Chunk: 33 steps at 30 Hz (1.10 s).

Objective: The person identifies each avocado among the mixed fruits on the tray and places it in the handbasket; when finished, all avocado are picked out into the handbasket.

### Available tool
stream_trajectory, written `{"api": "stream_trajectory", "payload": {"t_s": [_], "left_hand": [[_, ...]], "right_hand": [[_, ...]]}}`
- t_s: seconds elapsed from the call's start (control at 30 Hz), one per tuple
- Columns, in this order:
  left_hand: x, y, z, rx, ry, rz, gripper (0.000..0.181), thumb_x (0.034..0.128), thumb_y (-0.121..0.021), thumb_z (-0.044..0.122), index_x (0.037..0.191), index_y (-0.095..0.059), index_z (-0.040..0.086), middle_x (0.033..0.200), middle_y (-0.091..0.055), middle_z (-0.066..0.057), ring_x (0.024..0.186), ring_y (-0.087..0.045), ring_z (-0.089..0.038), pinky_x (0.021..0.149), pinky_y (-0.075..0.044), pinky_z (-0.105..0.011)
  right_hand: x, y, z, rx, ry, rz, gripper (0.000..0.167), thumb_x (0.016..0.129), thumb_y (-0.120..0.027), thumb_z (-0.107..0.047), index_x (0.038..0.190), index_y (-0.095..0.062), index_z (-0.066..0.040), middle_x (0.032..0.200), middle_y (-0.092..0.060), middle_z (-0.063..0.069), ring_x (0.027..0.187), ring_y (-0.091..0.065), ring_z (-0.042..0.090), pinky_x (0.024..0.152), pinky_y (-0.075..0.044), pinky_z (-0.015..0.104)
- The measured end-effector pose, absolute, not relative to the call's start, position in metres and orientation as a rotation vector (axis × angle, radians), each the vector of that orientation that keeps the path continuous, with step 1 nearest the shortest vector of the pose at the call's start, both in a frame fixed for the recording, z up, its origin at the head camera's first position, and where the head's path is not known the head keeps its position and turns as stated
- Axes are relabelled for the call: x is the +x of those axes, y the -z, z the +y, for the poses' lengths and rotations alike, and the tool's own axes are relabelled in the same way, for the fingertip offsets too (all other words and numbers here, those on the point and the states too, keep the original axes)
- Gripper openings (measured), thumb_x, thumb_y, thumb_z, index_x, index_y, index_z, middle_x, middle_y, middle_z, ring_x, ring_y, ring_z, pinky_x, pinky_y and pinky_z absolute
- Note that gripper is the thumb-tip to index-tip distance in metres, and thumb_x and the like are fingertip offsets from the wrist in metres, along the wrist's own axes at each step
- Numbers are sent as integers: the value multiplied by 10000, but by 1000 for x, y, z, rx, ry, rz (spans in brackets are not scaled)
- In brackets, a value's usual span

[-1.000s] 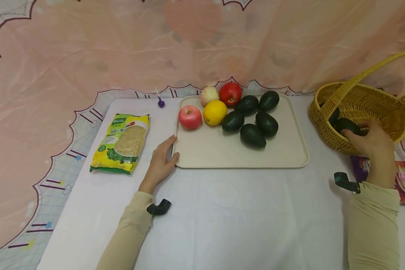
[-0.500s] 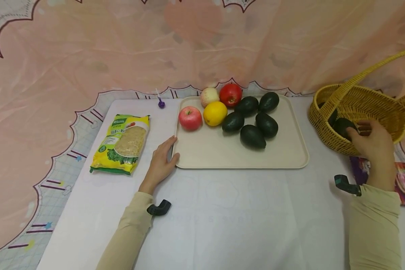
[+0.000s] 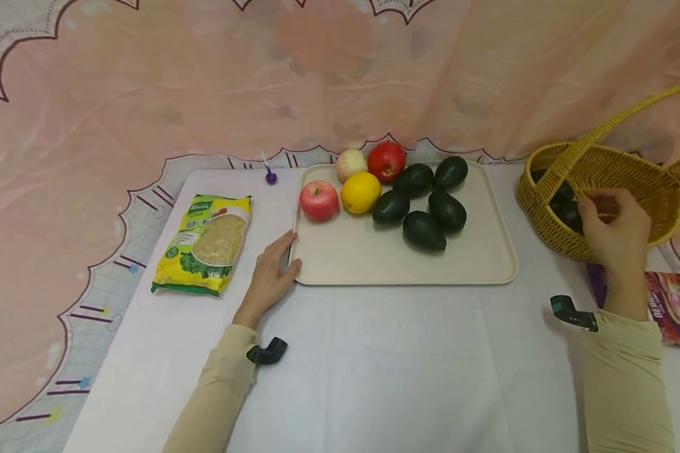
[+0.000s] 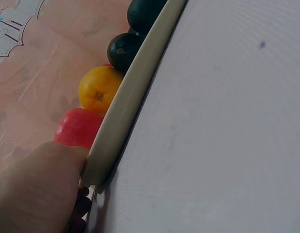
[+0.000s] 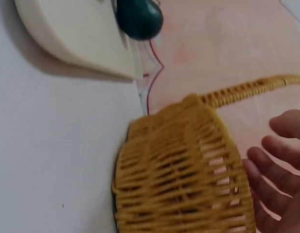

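Observation:
The left hand [image 3: 268, 277] lies at the front left corner of a cream tray [image 3: 402, 267], index fingertip and thumb touching its rim. In the left wrist view the hand [image 4: 38, 187] is beside the tray's edge [image 4: 125, 111], its other fingers mostly in shadow. Over the near side of a wicker basket [image 3: 643, 176] is the right hand [image 3: 622, 233], with nothing seen in its grasp. Dark avocados [image 3: 566, 214] lie in the basket beside its thumb. The right wrist view shows the hand's [image 5: 281, 174] fingers loosely bent beside the basket wall [image 5: 179, 170].
On the tray are several avocados [image 3: 424, 231], a red apple [image 3: 319, 201], a yellow fruit [image 3: 361, 192], a pale fruit [image 3: 351, 165] and a red fruit [image 3: 386, 162]. A noodle bag [image 3: 204, 245] and small purple lollipop [image 3: 271, 177] lie left; a purple packet [image 3: 677, 308] is by the basket.
The right hand has let go of an avocado, now lying in the basket, and has drawn slightly up and left. The left hand stays at the tray corner.

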<state>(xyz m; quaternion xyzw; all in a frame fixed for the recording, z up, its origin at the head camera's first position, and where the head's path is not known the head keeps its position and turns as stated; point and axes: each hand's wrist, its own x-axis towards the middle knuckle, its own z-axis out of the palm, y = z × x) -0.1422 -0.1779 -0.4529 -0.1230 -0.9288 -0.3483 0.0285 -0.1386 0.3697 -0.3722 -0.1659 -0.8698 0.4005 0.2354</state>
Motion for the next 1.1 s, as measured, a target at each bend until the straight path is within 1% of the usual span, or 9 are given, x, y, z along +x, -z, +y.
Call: {"api": "stream_trajectory", "payload": {"t_s": [0.1, 0.2, 0.33, 0.5, 0.67, 0.77, 0.87, 0.97, 1.1], "left_hand": [[-142, 453, -179, -390, 1074, -2854, 544, 924, -541, 179, 1438, -373, 120, 1520, -353, -70, 1405, -309, -269, 1100, -238, -505], [-143, 454, -178, -405, 1068, -2840, 537, 921, -540, 176, 1431, -384, 113, 1513, -363, -74, 1398, -321, -275, 1090, -247, -513], [-144, 454, -178, -406, 1062, -2837, 537, 916, -543, 173, 1426, -391, 108, 1510, -368, -77, 1395, -326, -281, 1088, -251, -517], [-144, 454, -177, -387, 1054, -2853, 540, 919, -543, 178, 1431, -384, 112, 1516, -361, -70, 1401, -317, -277, 1101, -242, -514], [-142, 453, -178, -379, 1060, -2851, 539, 916, -547, 174, 1427, -388, 112, 1513, -366, -66, 1401, -317, -275, 1105, -238, -519], [-141, 452, -179, -386, 1068, -2842, 538, 915, -549, 173, 1426, -391, 110, 1509, -372, -70, 1399, -321, -277, 1103, -240, -522], [-141, 452, -179, -386, 1072, -2839, 539, 915, -550, 171, 1426, -390, 107, 1510, -371, -72, 1398, -321, -279, 1101, -240, -524], [-141, 452, -179, -383, 1072, -2835, 540, 915, -553, 169, 1427, -390, 110, 1509, -373, -66, 1398, -322, -274, 1102, -239, -523], [-141, 453, -178, -391, 1081, -2833, 543, 918, -554, 171, 1431, -386, 118, 1510, -372, -64, 1400, -321, -273, 1105, -236, -528]], "right_hand": [[-140, 371, 361, -419, -1128, -2299, 120, 880, -593, -281, 984, -648, -258, 793, -523, -312, 758, -499, -142, 704, -362, 71], [-140, 370, 353, -357, -1135, -2262, 102, 883, -595, -260, 967, -651, -249, 795, -538, -298, 755, -510, -126, 706, -369, 73], [-140, 369, 338, -232, -1108, -2289, 136, 892, -589, -236, 992, -652, -169, 813, -538, -280, 746, -505, -109, 699, -374, 80], [-145, 369, 318, -61, -1105, -2326, 227, 890, -597, -193, 1024, -630, -13, 824, -527, -308, 750, -504, -120, 695, -379, 72], [-149, 375, 298, 53, -1155, -2403, 256, 890, -620, -182, 1069, -601, 0, 872, -529, -290, 788, -510, -108, 696, -386, 60], [-150, 379, 285, 89, -1184, -2474, 284, 897, -621, -201, 1114, -590, -20, 911, -553, -207, 820, -507, -99, 719, -401, 81], [-155, 383, 275, 109, -1225, -2536, 323, 901, -621, -225, 1153, -569, -29, 989, -597, -45, 873, -516, -62, 747, -424, 126], [-161, 388, 266, 116, -1268, -2587, 380, 905, -616, -258, 1198, -534, -31, 1096, -586, 95, 959, -530, 44, 779, -439, 179], [-171, 395, 257, 115, -1352, -2610, 464, 902, -619, -278, 1265, -479, -25, 1228, -526, 150, 1094, -526, 226, 865, -452, 322]]}}
